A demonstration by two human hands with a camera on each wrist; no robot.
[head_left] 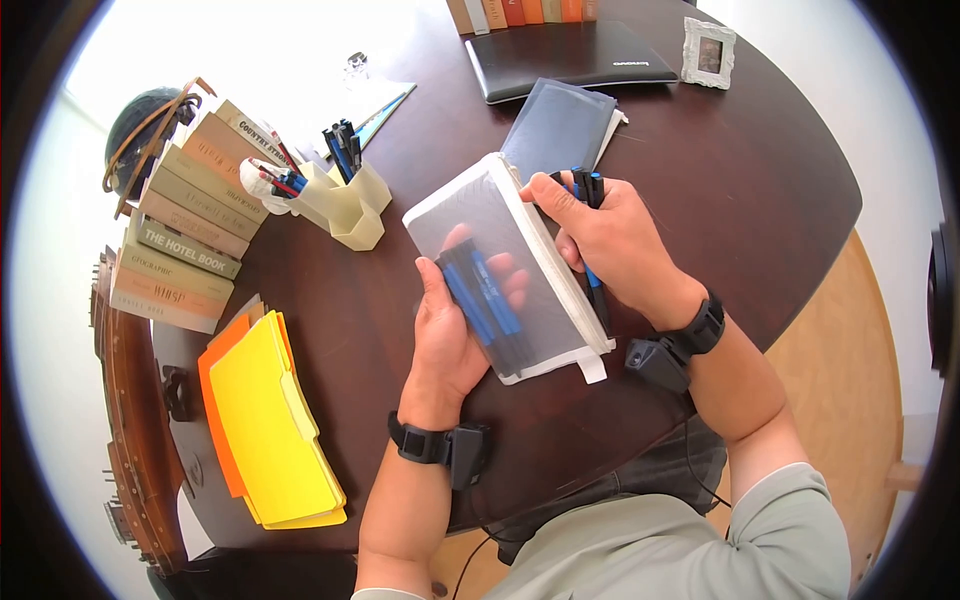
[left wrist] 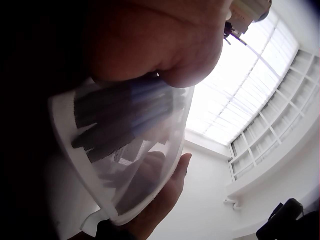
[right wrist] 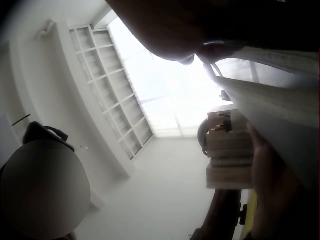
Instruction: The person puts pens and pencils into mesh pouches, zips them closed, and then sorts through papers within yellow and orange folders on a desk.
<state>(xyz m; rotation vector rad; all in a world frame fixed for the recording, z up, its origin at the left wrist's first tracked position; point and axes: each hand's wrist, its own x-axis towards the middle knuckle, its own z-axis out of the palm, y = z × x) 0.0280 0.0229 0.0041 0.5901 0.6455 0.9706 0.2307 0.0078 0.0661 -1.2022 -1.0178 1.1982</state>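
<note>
A translucent white zip pouch [head_left: 475, 215] is tilted over the table, with several blue and black pens [head_left: 480, 295] showing through it. My left hand [head_left: 445, 335] holds it from beneath, thumb at its left edge and fingers visible through the material. Several blue-and-black pens [head_left: 597, 190] are gripped in my right hand [head_left: 610, 235], beside the zipper edge; the thumb and fingertips are near the pouch's upper right corner. Pens [left wrist: 120, 110] show inside the pouch [left wrist: 62, 112] in the left wrist view. The right wrist view has the pouch [right wrist: 285, 117] close and blurred.
A pen holder [head_left: 355, 215] stands left of the pouch, near a row of books [head_left: 190, 235]. Yellow folders [head_left: 265, 430] lie at the front left. Behind the pouch are a dark blue pouch [head_left: 555, 125], a closed laptop [head_left: 570, 60] and a white frame [head_left: 708, 53].
</note>
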